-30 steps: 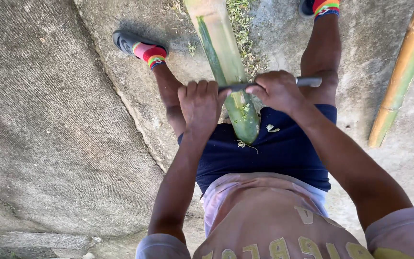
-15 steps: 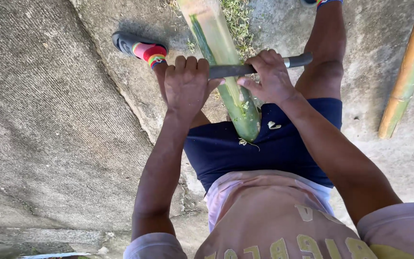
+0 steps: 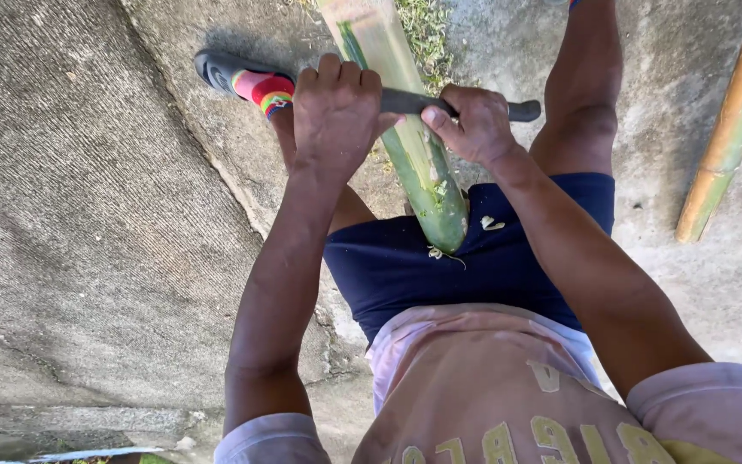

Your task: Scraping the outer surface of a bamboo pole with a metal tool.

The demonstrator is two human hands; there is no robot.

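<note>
Concrete ground (image 3: 105,215) fills most of the view, with a second bamboo pole (image 3: 732,129) lying at the right. Green bamboo (image 3: 427,185) rests its near end on the person's dark shorts (image 3: 474,266), between the legs. Across it lies a dark blade (image 3: 410,101), now farther up the stalk than a second ago, so the scraping stroke runs away from the body. Left hand (image 3: 337,107) and right hand (image 3: 472,125) each wrap closed around an end of the blade. No packages or signs show.
</note>
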